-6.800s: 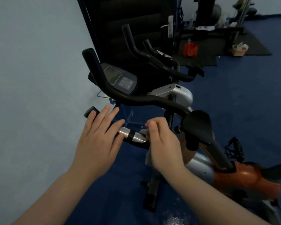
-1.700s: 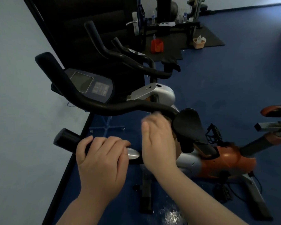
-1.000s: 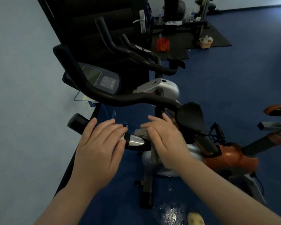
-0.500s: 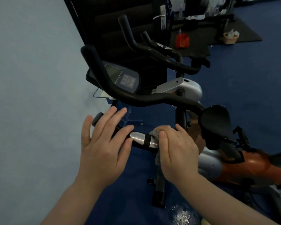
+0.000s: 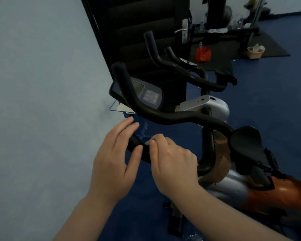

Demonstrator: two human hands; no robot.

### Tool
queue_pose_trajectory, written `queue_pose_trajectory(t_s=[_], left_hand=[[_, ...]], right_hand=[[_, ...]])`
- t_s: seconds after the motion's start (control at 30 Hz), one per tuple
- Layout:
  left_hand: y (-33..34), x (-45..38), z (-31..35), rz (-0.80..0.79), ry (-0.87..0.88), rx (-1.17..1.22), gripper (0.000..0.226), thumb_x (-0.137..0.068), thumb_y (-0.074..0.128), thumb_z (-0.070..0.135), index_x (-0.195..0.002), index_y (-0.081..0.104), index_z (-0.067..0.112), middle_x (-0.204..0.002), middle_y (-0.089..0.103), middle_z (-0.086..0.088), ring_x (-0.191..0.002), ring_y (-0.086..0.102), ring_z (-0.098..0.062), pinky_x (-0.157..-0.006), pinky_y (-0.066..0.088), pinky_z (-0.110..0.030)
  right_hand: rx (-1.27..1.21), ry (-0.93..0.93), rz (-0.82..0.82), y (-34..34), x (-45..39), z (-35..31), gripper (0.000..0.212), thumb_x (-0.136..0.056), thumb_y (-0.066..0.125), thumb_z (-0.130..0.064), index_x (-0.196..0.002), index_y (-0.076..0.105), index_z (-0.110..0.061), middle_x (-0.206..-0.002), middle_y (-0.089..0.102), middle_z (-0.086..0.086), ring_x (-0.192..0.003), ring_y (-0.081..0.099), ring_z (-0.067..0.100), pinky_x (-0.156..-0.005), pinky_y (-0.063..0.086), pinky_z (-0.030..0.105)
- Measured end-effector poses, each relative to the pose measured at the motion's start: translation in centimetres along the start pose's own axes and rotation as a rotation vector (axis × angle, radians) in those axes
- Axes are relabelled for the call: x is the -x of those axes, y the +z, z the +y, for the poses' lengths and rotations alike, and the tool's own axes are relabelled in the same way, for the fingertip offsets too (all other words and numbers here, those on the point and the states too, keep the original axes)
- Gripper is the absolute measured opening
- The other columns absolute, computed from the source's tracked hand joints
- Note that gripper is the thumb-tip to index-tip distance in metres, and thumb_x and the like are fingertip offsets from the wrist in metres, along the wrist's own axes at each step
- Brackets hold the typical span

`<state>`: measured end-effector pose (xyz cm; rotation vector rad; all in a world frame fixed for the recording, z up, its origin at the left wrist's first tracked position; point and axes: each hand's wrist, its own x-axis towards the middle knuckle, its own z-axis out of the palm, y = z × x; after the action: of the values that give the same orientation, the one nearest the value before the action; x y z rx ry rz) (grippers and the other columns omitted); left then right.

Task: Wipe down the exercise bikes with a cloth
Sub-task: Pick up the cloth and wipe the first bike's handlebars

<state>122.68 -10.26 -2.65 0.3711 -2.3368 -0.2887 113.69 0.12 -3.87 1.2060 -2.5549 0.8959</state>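
Pale blue wall [image 5: 38, 84] left; dark louvred door [image 5: 142, 32] behind; blue floor [image 5: 268, 94]; black mat [image 5: 250, 47] far right; dim light.

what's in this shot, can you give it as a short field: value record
setting: gym room, blue floor, pale wall at left
nearest item: exercise bike with black handlebar and console
left hand: fingers spread, resting on the lower black grip
right hand: closed on a grey cloth, pressed to the same grip
behind: second bike's handlebars
far floor: red item, small basket
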Motion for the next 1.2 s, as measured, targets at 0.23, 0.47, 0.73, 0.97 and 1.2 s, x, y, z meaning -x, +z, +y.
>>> queue_pose_trajectory(t_s=[0.23,0.47,0.73,0.97,1.2], left_hand=[[-2.1,-0.1,-0.7,0.034,-0.084,0.043,0.038,-0.095,0.047,0.030,-0.129,0.053,0.014,-0.125,0.056,0.010,-0.118,0.050,-0.001,-0.100,0.035,-0.011],[-3.0,0.3,-1.3,0.088,-0.159,0.081,0.033,-0.097,0.039,0.028,-0.126,0.053,0.022,-0.120,0.056,0.016,-0.113,0.049,0.005,-0.093,0.034,-0.006],[-5.1,3.0,-2.2,0.137,-0.218,0.075,0.036,-0.097,0.036,0.029,-0.128,0.053,0.020,-0.122,0.055,0.015,-0.113,0.049,0.004,-0.094,0.034,-0.006],[-7.9,7.9,-3.8,0.164,-0.347,0.087,0.034,-0.095,0.038,0.029,-0.125,0.054,0.025,-0.121,0.056,0.017,-0.112,0.050,0.003,-0.092,0.033,-0.004],[-3.8,12.6,-4.3,-0.001,-0.439,0.203,0.026,-0.097,0.042,0.033,-0.120,0.052,0.036,-0.116,0.052,0.028,-0.108,0.047,0.012,-0.089,0.037,-0.010]], right_hand=[[-0.062,-0.059,0.039,0.7,-1.4,-2.2,0.022,-0.095,0.029,-0.029,-0.089,0.048,-0.021,-0.072,0.059,-0.005,-0.049,0.049,0.019,-0.044,0.032,0.030],[-0.381,0.041,0.146,1.1,-3.2,-4.6,0.041,-0.099,0.013,-0.036,-0.089,0.053,-0.029,-0.070,0.060,-0.008,-0.063,0.057,0.017,-0.056,0.037,0.034],[-0.427,-0.453,0.350,1.4,-3.9,-4.4,0.031,-0.090,0.043,-0.017,-0.071,0.065,-0.006,-0.069,0.061,0.004,-0.062,0.055,0.022,-0.048,0.046,0.039],[-0.249,-0.786,0.134,3.5,2.3,-4.7,0.031,-0.087,0.047,-0.020,-0.059,0.060,-0.013,-0.055,0.055,0.000,-0.049,0.049,0.018,-0.045,0.041,0.030],[-0.281,-0.069,-0.466,7.8,10.9,0.6,0.022,-0.087,0.045,-0.050,-0.087,0.050,-0.029,-0.079,0.056,-0.009,-0.071,0.052,0.009,-0.065,0.048,0.033]])
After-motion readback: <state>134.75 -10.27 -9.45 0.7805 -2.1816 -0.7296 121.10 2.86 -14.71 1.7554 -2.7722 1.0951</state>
